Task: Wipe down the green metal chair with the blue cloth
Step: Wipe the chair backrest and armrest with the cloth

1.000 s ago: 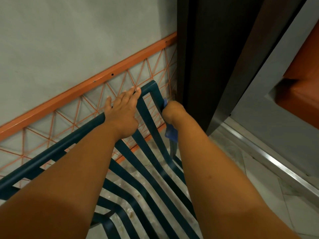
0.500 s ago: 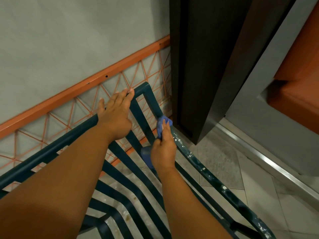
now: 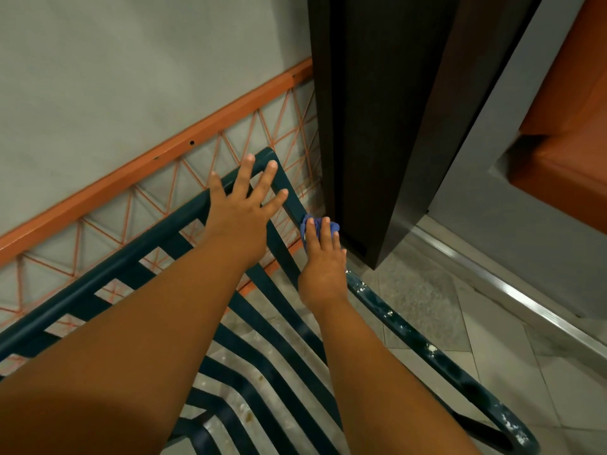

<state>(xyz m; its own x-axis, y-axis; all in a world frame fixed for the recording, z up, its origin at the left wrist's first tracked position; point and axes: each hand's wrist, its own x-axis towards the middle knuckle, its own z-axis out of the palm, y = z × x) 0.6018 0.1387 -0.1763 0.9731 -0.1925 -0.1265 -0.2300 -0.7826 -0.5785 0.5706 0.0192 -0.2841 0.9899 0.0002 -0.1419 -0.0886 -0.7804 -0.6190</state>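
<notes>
On the green chair (image 3: 404,339), left hand (image 3: 241,211) spread flat; right hand (image 3: 323,267) pressing the bunched blue cloth (image 3: 310,224) against its frame

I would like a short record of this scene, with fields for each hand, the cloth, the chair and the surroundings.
left hand: left hand lies flat, fingers spread, on the top corner of the dark green metal slatted chair
right hand: right hand presses the small crumpled blue cloth on the chair's side rail
cloth: mostly hidden under the fingers
chair: white specks on the right rail nearer the camera
surroundings: orange metal frame with string lattice behind the chair; dark brown panel beside the cloth; tiled floor
</notes>
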